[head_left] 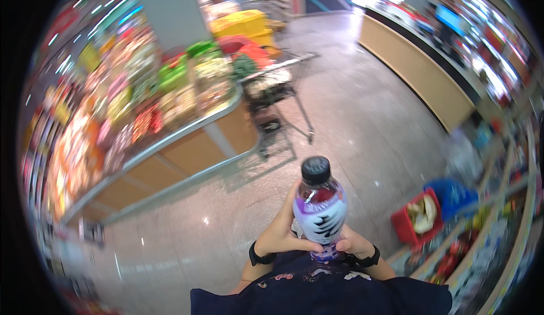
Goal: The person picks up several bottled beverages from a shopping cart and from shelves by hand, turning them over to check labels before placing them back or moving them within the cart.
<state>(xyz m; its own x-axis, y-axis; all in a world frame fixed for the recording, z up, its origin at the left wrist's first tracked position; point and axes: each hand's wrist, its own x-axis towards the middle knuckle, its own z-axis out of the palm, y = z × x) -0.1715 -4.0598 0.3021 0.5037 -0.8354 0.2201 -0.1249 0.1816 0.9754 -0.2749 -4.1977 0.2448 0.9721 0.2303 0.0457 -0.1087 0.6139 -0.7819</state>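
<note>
Upright in front of my body is a plastic drink bottle (pixel 321 216) with a black cap, a white and purple label and dark liquid at its neck. My left hand (pixel 283 230) is closed around its left side, the thumb lying across the lower label. On the other side my right hand (pixel 354 242) grips the lower part, its thumb against the label. The bottle hides most of the right fingers. Both wrists wear black bands.
To the left runs a long counter (pixel 187 170) heaped with produce. A shopping cart (pixel 277 88) stands at its end. A red basket (pixel 416 218) and a blue bag (pixel 458 199) sit by the shelves (pixel 510 218) at right. Beyond is a checkout counter (pixel 416 60).
</note>
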